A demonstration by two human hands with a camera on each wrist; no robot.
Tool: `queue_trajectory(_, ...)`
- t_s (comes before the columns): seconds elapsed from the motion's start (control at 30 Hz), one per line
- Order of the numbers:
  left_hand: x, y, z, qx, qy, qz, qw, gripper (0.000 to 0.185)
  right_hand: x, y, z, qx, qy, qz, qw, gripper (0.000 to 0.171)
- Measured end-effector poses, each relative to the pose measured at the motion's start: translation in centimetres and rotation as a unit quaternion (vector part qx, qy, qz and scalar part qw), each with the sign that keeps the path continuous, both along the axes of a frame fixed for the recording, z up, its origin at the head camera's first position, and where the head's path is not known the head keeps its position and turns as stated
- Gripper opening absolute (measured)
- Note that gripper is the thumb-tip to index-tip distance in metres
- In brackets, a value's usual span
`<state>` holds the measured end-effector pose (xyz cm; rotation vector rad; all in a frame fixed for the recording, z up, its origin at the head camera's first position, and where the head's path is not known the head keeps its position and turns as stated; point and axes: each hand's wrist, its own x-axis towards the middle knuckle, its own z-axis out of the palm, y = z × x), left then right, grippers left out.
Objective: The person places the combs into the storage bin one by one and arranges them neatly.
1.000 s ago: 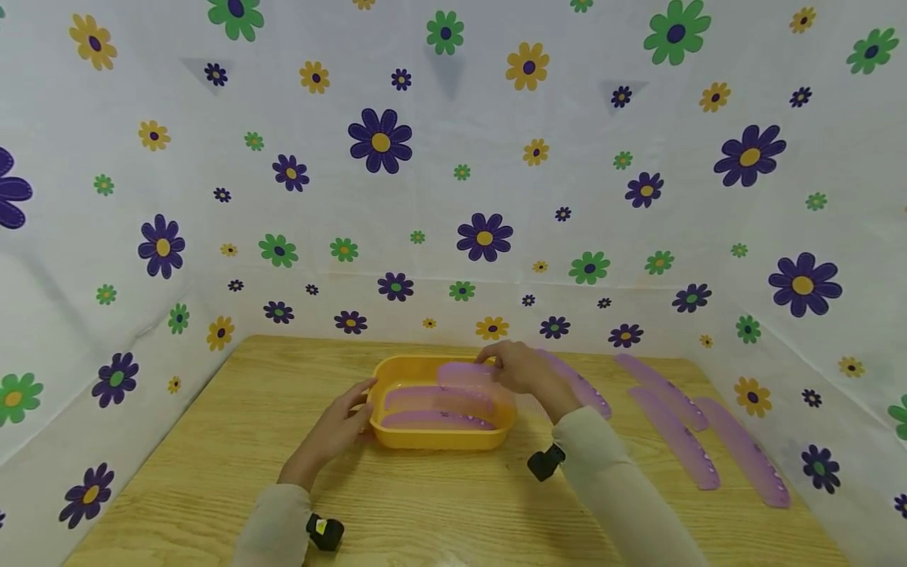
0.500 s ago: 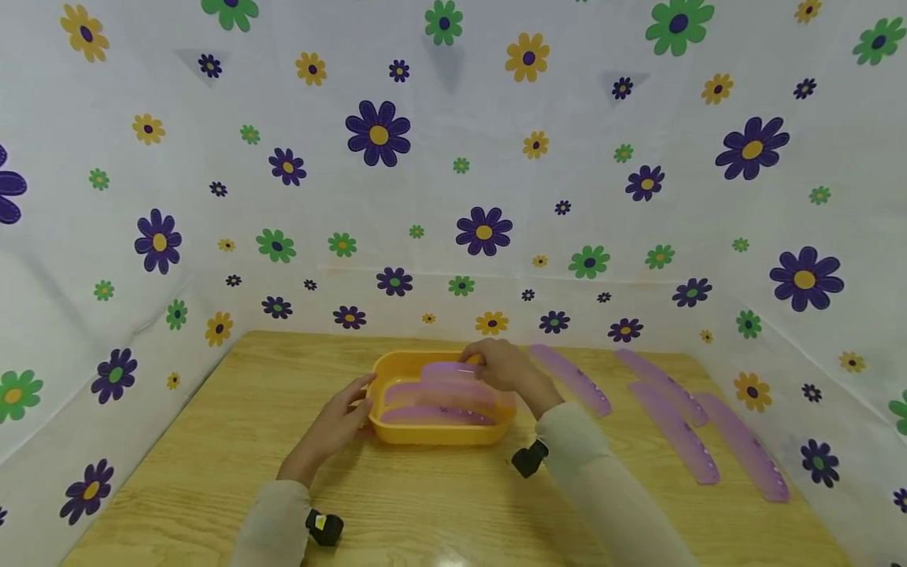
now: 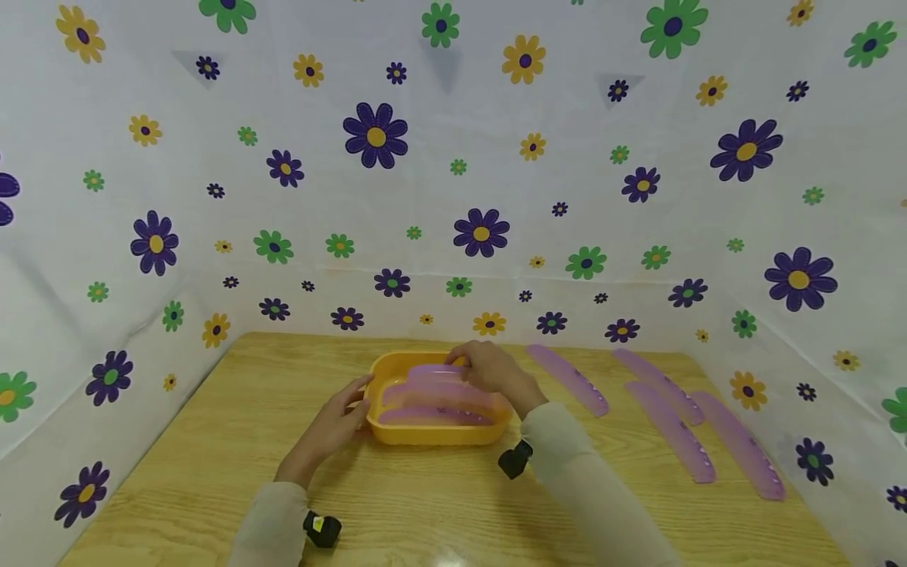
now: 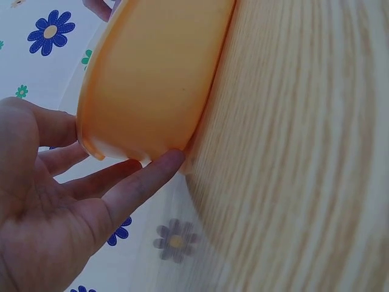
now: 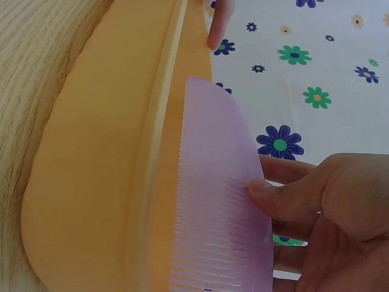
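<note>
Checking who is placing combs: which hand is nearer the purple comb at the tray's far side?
Right. The right hand pinches that purple comb over the yellow tray; the left hand touches the tray's left end, apart from the comb.

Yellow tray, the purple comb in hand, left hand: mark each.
yellow tray (image 3: 439, 435): head view, front wall.
purple comb (image 5: 222, 201): right wrist view, mid blade above teeth.
left hand (image 4: 55, 219): left wrist view, palm.

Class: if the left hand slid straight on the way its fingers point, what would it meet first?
The left hand would meet the yellow tray at once: its fingers already touch the tray's near-left wall.
</note>
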<state>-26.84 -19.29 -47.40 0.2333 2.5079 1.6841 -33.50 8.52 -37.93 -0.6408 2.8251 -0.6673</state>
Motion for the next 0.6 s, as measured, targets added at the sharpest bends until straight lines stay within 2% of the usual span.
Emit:
queue_trajectory(0.33, 0.0, -0.1, -0.3, 0.005, 0.0, 0.004, 1.0, 0.052, 0.2, -1.2, -0.7, -0.008, 0.007, 0.002, 1.0, 0.035)
queue_trajectory(0.6, 0.3, -0.1, 0.0, 0.011, 0.0, 0.003, 0.9999, 0.052, 0.3, -2.2, -1.2, -0.015, 0.011, 0.012, 1.0, 0.039)
